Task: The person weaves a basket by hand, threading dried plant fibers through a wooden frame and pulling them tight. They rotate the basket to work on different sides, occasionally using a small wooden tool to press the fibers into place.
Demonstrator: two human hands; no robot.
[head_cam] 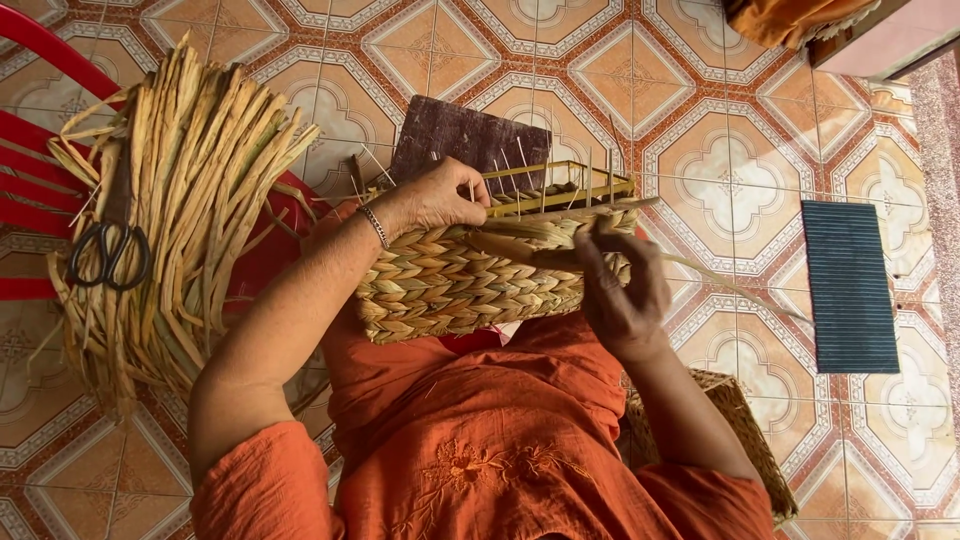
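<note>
A half-woven basket (450, 285) of braided dry straw rests on my lap, over a yellow wire frame (560, 180) with thin upright spokes. My left hand (432, 200) grips the basket's top rim near the frame's left corner. My right hand (622, 290) pinches a long dry straw strand (700, 272) against the basket's right side; the strand trails off to the right over the floor. Both forearms come out of orange sleeves.
A large bundle of dry straw (175, 200) lies on a red plastic chair (30, 160) at left, with black scissors (110, 255) on it. A dark mat (850, 285) lies on the patterned tile floor at right. A brown board (465, 135) sits behind the basket, another woven piece (745, 430) by my right elbow.
</note>
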